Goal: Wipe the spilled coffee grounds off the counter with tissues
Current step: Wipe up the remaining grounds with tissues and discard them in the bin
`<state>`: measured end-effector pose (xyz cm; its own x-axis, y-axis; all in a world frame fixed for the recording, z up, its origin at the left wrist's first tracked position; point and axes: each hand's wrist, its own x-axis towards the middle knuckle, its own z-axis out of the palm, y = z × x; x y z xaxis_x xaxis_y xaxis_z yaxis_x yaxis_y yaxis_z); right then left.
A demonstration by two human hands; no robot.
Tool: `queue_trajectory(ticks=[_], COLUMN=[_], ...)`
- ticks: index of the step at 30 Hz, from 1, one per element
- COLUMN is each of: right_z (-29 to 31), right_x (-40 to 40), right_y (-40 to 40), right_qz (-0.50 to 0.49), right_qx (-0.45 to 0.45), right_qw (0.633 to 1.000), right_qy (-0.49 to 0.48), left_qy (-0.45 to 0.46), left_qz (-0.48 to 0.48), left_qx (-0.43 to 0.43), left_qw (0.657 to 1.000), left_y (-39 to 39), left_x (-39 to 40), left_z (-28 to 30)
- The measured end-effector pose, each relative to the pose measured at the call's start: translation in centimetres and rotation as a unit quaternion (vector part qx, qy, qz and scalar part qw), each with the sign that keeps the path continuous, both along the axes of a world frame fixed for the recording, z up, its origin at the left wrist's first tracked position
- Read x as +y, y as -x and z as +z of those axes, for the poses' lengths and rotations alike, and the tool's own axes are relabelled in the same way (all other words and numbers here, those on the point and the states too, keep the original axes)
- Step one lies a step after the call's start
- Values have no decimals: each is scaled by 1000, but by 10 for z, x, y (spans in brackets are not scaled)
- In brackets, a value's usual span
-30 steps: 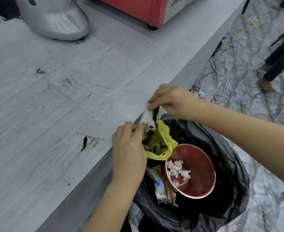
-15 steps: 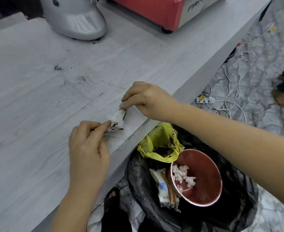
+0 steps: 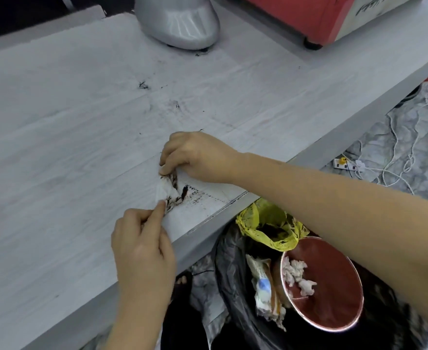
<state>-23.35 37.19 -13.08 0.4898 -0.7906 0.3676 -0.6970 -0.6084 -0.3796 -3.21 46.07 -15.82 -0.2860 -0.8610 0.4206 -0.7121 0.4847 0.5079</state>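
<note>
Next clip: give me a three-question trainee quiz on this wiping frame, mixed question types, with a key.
1. True or false: both hands pinch the same tissue on the counter.
2. Where is the thickest smear of coffee grounds?
A. beside the silver appliance base
B. next to the tissue, near the counter edge
C. on the floor
3. Fill in: the black-lined bin below the counter edge holds a yellow bag and a red ____.

Key
1. True: the left hand grips its near end, the right hand its far end.
2. B
3. bowl
</note>
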Motion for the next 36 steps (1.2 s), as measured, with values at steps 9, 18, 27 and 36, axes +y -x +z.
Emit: queue_trajectory(ticks=[9, 18, 27, 36], right_z=[-1, -20, -90, -175], right_x=[70, 169, 241, 221], right_y=[96, 156, 115, 77], right_qz=[-130, -364, -507, -587], right_qx=[24, 22, -136, -233], right_qw=[991, 929, 851, 751], right_qy=[24, 57, -19, -194], left_qy=[-1, 14, -125, -178], left_qz=[-99, -237, -263, -192], left_qx=[-7, -18, 36, -101], left_qw=[995, 971, 956, 960], left_y=[88, 157, 154, 183], left_x=[21, 28, 57, 53], left_z=[-2, -13, -67, -142])
